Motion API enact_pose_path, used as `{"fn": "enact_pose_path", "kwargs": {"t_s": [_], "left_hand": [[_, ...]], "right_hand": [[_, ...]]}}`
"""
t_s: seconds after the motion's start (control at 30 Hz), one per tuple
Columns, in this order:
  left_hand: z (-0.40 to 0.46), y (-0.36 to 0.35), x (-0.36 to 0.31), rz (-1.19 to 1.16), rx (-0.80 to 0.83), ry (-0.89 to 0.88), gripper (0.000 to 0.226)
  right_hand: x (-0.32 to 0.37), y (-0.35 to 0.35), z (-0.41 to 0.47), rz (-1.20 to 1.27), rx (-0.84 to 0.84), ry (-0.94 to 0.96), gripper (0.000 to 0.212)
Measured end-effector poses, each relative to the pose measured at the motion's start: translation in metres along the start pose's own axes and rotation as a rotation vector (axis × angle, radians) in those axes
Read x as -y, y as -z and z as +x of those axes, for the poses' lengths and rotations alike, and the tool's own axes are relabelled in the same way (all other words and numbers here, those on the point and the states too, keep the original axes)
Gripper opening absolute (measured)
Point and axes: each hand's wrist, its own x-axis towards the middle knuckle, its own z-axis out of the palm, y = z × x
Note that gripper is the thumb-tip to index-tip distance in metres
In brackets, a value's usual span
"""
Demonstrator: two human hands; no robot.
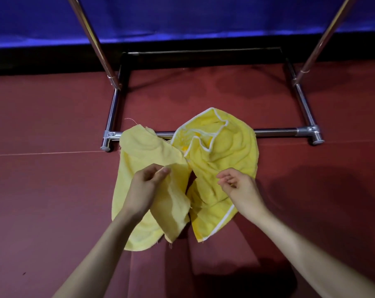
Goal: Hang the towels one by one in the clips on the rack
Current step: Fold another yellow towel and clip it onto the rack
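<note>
Left hand (146,186) pinching — right hand (239,186) loose

A dark red cloth (53,190) covers the surface, creased near the front; a blue curtain (193,16) hangs behind it.

Two bare forearms reach in from the near edge, no sleeves in sight. Left hand (146,186) and right hand (239,186): no rings, no watch, short nails.

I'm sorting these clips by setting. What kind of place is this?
Probably an indoor staged work area: a metal rack stands on a dark red cloth, a blue curtain hangs behind, and yellow towels lie below the hands.
</note>
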Motion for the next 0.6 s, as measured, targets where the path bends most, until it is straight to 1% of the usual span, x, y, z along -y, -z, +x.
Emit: {"fn": "enact_pose_path", "kwargs": {"t_s": [0.13,0.23,0.4,0.47,0.53,0.57,0.6], "left_hand": [[-0.005,0.011,-0.046,-0.113,0.003,0.029,0.023],[-0.026,0.017,-0.112,-0.137,-0.027,-0.009,0.023],[-0.090,0.039,-0.261,-0.264,-0.203,-0.111,0.022],[-0.116,0.055,-0.332,-0.275,-0.230,-0.148,0.024],[-0.138,0.068,-0.382,-0.283,-0.236,-0.168,0.023],[-0.161,0.088,-0.446,-0.278,-0.218,-0.184,0.022],[-0.170,0.090,-0.460,-0.290,-0.212,-0.207,0.021]], "right_hand": [[0.034,0.017,0.002,-0.012,-0.006,0.003,0.021],[0.092,0.041,-0.011,0.029,-0.008,0.006,0.022],[0.231,0.103,-0.047,0.185,-0.047,-0.001,0.033],[0.292,0.133,-0.061,0.242,-0.063,0.006,0.036],[0.337,0.154,-0.077,0.278,-0.050,-0.001,0.035],[0.398,0.188,-0.090,0.297,-0.044,0.006,0.033],[0.414,0.193,-0.096,0.332,-0.019,0.017,0.029]]}}
